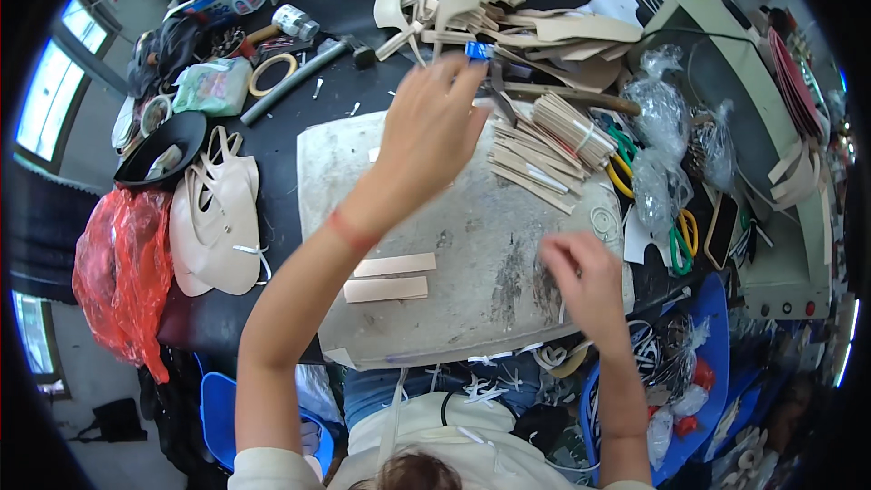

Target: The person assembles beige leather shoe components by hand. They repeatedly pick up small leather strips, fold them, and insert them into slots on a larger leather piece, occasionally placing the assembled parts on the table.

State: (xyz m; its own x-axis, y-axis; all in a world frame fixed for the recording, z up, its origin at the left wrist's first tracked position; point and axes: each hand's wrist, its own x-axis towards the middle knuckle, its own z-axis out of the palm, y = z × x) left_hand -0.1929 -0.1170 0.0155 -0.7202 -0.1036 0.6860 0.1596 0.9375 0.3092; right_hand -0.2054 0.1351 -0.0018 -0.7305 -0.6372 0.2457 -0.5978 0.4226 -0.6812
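Note:
My left hand (431,113) reaches over the far edge of a worn grey work board (463,245). Its thumb stands apart from the forefinger, and the fingertips are close to a small blue item (478,51) in front of a heap of beige cut pieces (581,29). I see no thing clearly held in it. At the board's right side, my right hand (585,281) is curled, thumb against fingers; what it holds, if anything, is hidden. Two pale strips (392,277) lie side by side on the board's near left. Bundled beige strips (544,150) rest at its far right.
Scissors with yellow and green handles (621,172) and clear plastic bags (658,118) lie right of the board. To the left are shaped beige pieces (218,218), a red plastic bag (122,263), a black bowl (163,150) and a grey-handled hammer (295,82). A blue bin (717,336) stands lower right.

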